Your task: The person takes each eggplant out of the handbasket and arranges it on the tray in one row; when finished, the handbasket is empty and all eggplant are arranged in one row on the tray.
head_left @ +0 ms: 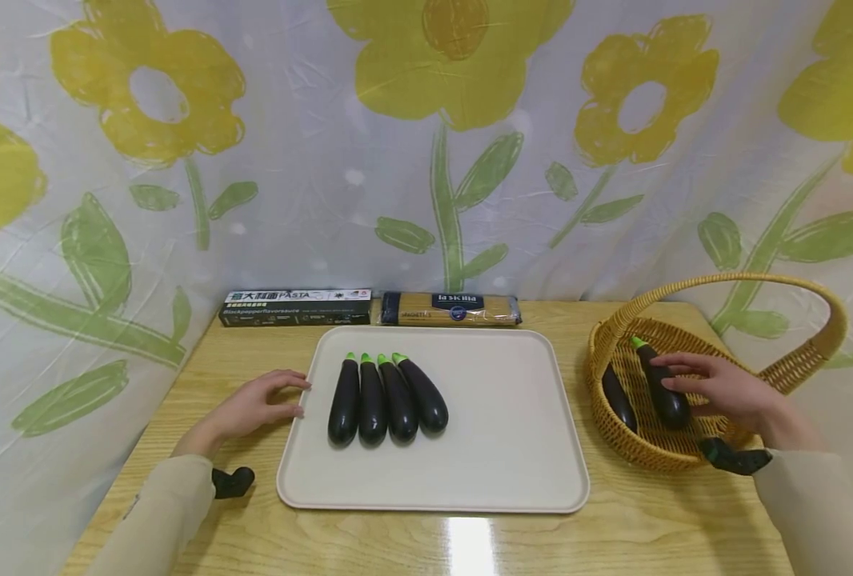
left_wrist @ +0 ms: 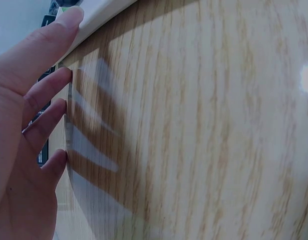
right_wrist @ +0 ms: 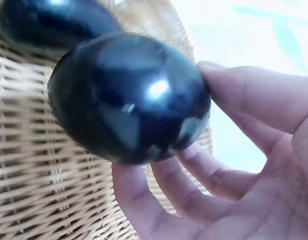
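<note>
My right hand (head_left: 732,392) is inside the wicker basket (head_left: 650,456) and grips a dark, glossy eggplant (head_left: 662,388) with a green tip. In the right wrist view, thumb and fingers press on both sides of that eggplant (right_wrist: 128,100). Another eggplant (head_left: 618,400) lies beside it in the basket, to the left. Several more eggplants (head_left: 372,408) lie side by side on a pale tray (head_left: 502,432), green tips toward the back. At the tray's left edge, my left hand (head_left: 254,404) holds nothing; its fingers are relaxed, with the fingertips close to the rim.
Behind the tray stand a black pasta box (head_left: 297,308) and a spaghetti packet (head_left: 450,309). A tall handle (head_left: 729,278) arches over the basket. The wooden table (head_left: 369,544) meets a flowered curtain (head_left: 311,200) at the back and sides.
</note>
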`<control>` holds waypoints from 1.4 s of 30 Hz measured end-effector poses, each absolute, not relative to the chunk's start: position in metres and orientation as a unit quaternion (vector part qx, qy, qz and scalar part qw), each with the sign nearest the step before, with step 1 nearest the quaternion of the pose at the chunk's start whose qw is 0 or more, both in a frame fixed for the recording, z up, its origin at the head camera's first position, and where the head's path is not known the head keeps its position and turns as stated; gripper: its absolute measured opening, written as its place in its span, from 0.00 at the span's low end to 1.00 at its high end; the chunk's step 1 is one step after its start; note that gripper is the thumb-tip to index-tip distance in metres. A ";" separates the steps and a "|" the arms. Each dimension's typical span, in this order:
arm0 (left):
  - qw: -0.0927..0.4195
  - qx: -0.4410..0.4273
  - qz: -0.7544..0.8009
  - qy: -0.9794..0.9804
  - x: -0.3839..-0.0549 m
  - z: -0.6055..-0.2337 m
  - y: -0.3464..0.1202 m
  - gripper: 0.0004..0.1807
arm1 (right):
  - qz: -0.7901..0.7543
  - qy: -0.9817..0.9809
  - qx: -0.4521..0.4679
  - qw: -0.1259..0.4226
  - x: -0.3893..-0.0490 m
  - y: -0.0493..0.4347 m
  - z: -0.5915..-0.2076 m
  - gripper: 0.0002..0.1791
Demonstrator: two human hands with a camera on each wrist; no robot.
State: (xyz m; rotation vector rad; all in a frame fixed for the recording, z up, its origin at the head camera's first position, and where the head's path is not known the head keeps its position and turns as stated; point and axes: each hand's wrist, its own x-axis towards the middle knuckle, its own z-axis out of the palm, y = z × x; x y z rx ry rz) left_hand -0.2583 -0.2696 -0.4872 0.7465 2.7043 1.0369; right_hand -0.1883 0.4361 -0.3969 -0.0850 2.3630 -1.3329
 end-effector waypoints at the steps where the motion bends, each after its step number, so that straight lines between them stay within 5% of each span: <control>1: 0.075 0.249 0.345 0.902 -0.258 -0.487 -0.270 0.22 | -0.480 0.852 -0.042 0.203 -0.184 0.434 -0.395 0.30; 22: 0.073 0.252 0.349 0.900 -0.259 -0.486 -0.268 0.22 | -0.530 0.825 -0.123 0.155 -0.112 0.392 -0.372 0.22; 42: 0.078 0.251 0.355 0.897 -0.261 -0.488 -0.270 0.22 | -0.476 0.856 -0.137 0.148 -0.142 0.314 -0.358 0.21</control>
